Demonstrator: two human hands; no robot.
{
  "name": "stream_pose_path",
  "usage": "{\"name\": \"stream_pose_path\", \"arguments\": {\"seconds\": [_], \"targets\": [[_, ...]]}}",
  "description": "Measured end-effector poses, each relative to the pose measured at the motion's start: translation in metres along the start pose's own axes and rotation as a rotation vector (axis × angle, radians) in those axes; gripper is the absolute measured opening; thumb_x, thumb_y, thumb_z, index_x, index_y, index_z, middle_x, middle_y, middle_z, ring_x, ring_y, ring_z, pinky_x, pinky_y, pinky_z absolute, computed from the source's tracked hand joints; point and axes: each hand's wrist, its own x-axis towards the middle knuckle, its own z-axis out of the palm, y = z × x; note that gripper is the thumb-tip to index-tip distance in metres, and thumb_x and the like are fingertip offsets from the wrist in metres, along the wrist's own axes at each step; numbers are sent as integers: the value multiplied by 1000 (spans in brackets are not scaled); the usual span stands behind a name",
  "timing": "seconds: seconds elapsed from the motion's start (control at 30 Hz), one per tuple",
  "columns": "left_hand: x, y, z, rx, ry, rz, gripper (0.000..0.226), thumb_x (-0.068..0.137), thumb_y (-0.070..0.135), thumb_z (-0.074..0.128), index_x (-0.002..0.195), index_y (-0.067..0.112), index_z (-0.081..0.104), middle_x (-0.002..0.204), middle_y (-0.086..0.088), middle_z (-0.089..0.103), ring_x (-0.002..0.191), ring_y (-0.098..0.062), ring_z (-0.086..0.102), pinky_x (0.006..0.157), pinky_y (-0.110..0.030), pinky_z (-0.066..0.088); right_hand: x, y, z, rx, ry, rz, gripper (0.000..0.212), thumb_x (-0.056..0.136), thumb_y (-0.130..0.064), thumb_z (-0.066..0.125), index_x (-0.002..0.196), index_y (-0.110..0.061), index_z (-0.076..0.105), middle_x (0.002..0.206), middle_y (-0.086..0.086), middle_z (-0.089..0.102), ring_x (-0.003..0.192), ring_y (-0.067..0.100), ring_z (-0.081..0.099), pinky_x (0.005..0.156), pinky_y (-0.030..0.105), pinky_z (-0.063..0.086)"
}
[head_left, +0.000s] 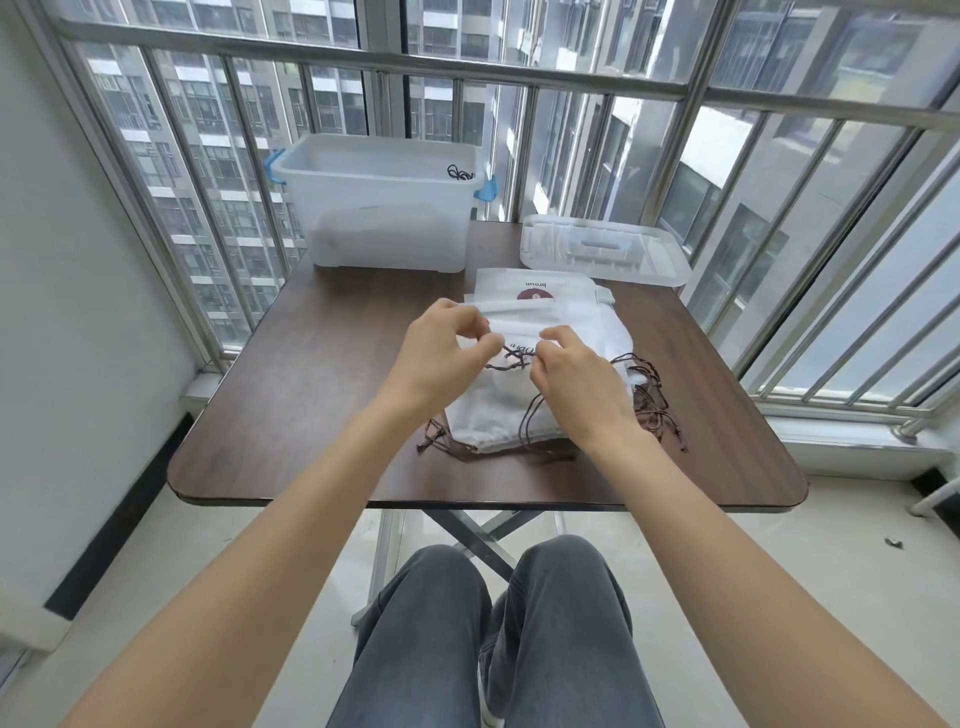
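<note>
A stack of white drawstring bags (597, 332) with dark brown cords lies in the middle of the brown table (322, 395). Both hands are over the top bag. My left hand (441, 348) pinches the brown cord (506, 361) with curled fingers. My right hand (576, 376) pinches the same cord from the other side, just right of the left fingertips. The cord's knot lies between the two hands. Loose cord ends (660, 405) spread out to the stack's right and front left.
A clear plastic storage bin (384, 208) with blue latches stands at the table's back left, a dark cord inside near its right rim. Its clear lid (602, 249) lies flat at the back right. Window railings surround the table. My knees are below the front edge.
</note>
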Motion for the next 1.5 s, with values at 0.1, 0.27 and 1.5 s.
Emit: {"name": "stream_pose_path", "arguments": {"seconds": [0.1, 0.27, 1.5], "targets": [[0, 6, -3, -532, -33, -137, 23, 82, 19, 60, 59, 19, 53, 87, -4, 67, 77, -11, 57, 76, -25, 40, -1, -2, 2, -40, -8, 3, 22, 96, -16, 40, 96, -3, 58, 124, 5, 51, 79, 41, 59, 62, 39, 39], [1, -1, -5, -1072, -219, -401, 43, 96, 18, 38, 63, 16, 65, 78, -1, 72, 84, -12, 69, 86, -28, 44, -1, -4, 1, -109, -22, 0, 18, 97, -17, 41, 100, -10, 57, 113, 3, 53, 80, 37, 60, 59, 32, 37], [-10, -19, 22, -572, -174, -270, 26, 98, 16, 46, 84, 19, 68, 67, 10, 67, 53, 1, 50, 51, -14, 32, 9, 0, -23, 1507, -71, 629, 16, 91, -19, 56, 76, -17, 61, 79, -5, 63, 71, 8, 55, 58, 20, 37]]}}
